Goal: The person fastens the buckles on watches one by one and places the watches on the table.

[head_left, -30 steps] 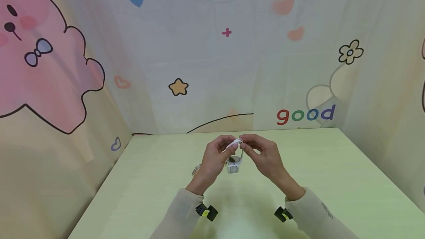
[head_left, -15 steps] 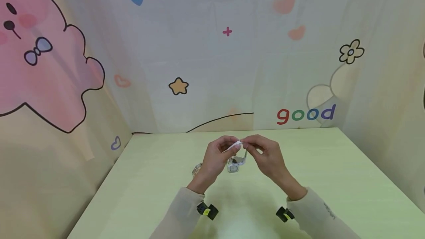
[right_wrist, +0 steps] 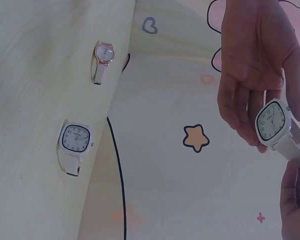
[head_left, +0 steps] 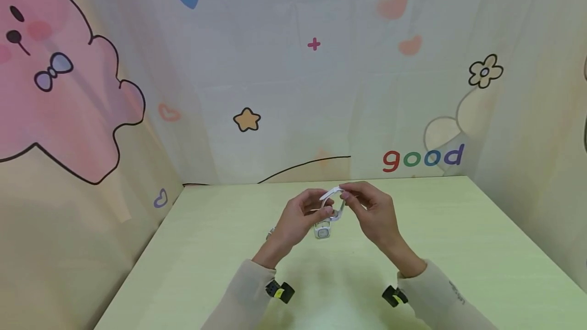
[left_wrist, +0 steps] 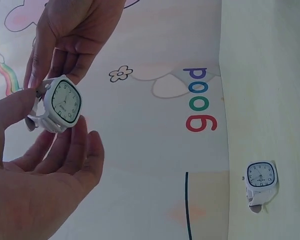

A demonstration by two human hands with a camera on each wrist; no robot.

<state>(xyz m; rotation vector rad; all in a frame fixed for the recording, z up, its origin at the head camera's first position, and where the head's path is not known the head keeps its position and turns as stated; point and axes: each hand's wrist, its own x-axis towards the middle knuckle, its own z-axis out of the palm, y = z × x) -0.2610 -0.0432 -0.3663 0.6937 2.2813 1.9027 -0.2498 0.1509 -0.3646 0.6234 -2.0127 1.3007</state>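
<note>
A white wristwatch [head_left: 337,214] with a rounded-square dial is held up over the table, its strap bent into a loop. At the strap's upper part, my right hand [head_left: 375,214] pinches it between thumb and fingers. My left hand [head_left: 295,222] holds the watch from the other side, thumb and curved fingers around it. The dial of the held wristwatch [left_wrist: 65,102] faces the left wrist camera, and part of the strap is hidden by fingers. Just beyond the hands, a second white square-dialled watch [right_wrist: 76,140] lies on the table.
A smaller watch with a round, rose-gold-rimmed dial [right_wrist: 105,52] lies on the table, mostly hidden behind the left hand in the head view. The pale table [head_left: 435,248] ends at a printed cloth backdrop [head_left: 293,75].
The watch has been raised and turned, showing more of its loop. My left fingers have moved down off the strap's top; my right hand has shifted slightly up and right with the strap.
</note>
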